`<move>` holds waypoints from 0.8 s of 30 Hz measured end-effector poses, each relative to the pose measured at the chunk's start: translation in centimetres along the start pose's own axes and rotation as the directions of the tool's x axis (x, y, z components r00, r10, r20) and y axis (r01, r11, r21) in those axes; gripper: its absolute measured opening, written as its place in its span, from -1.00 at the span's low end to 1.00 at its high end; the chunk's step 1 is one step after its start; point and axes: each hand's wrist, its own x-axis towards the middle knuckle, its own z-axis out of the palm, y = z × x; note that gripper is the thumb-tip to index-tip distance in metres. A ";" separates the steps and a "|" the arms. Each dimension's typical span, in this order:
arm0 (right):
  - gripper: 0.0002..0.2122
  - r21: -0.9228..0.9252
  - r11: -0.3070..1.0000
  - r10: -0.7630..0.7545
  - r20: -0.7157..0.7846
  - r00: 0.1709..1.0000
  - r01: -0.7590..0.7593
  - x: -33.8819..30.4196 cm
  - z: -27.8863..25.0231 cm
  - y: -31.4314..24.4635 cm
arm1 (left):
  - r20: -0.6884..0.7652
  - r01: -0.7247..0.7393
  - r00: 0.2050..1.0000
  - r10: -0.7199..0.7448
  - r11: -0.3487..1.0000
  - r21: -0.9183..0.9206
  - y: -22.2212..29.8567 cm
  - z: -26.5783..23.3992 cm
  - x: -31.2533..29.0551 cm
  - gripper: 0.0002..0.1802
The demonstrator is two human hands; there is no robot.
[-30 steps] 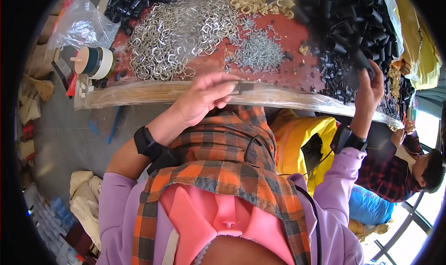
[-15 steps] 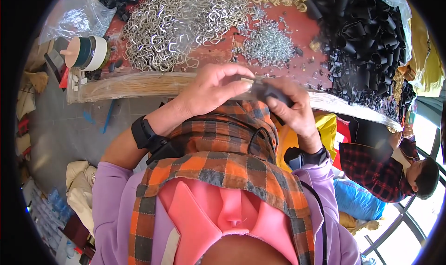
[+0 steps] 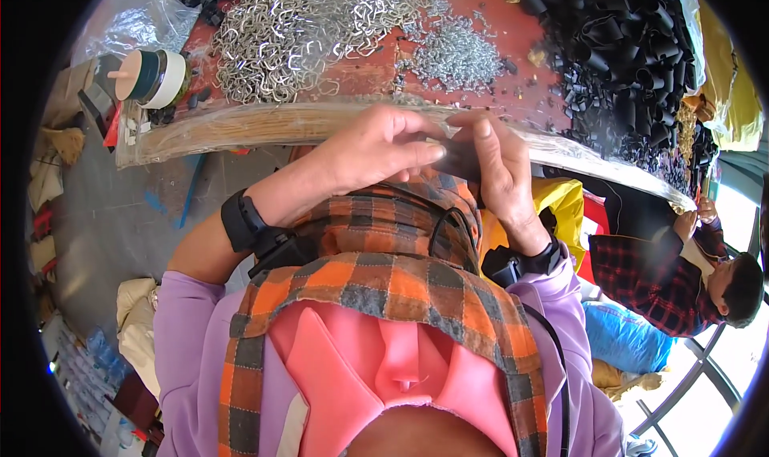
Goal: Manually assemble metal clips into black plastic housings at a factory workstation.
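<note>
Dark piece (image 3: 458, 162), one: between the two hands, at the near edge of the tabletop (image 3: 364, 79). Right hand (image 3: 505, 173): grip closed on the piece. Left hand (image 3: 376, 151): fingertips by its left end — whether pinching, cannot tell. Beyond: bent metal loops (image 3: 272, 44), small grey parts (image 3: 460, 55), black curled pieces (image 3: 621, 48).

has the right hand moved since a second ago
Yes: the right hand has moved left, away from the black pile on the table, to beside the left hand.
</note>
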 end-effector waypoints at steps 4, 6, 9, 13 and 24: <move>-0.66 0.137 0.983 0.118 0.025 0.993 -0.120 -0.5 0.2 -0.2 | 0.005 0.018 1.000 -0.017 0.998 -0.060 0.2 0.6 0.1 -0.67; -0.63 0.096 0.995 0.029 0.049 0.998 -0.033 -0.4 0.0 0.4 | 0.005 0.027 1.000 -0.027 0.996 -0.080 0.2 0.3 0.2 -0.65; -0.55 0.016 0.989 -0.146 0.116 0.982 0.145 0.2 -0.4 0.7 | 0.015 0.041 0.999 -0.040 0.988 -0.147 0.3 0.2 0.4 -0.62; -0.50 0.098 0.888 -0.456 0.296 0.839 0.448 1.1 -1.0 -0.9 | 0.027 0.072 0.997 -0.067 0.958 -0.279 0.4 0.5 0.5 -0.56; -0.31 -0.169 0.950 -0.277 -0.060 0.959 0.263 -2.6 -4.3 1.0 | 0.051 0.103 0.994 -0.092 0.942 -0.320 0.3 0.7 -0.5 -0.36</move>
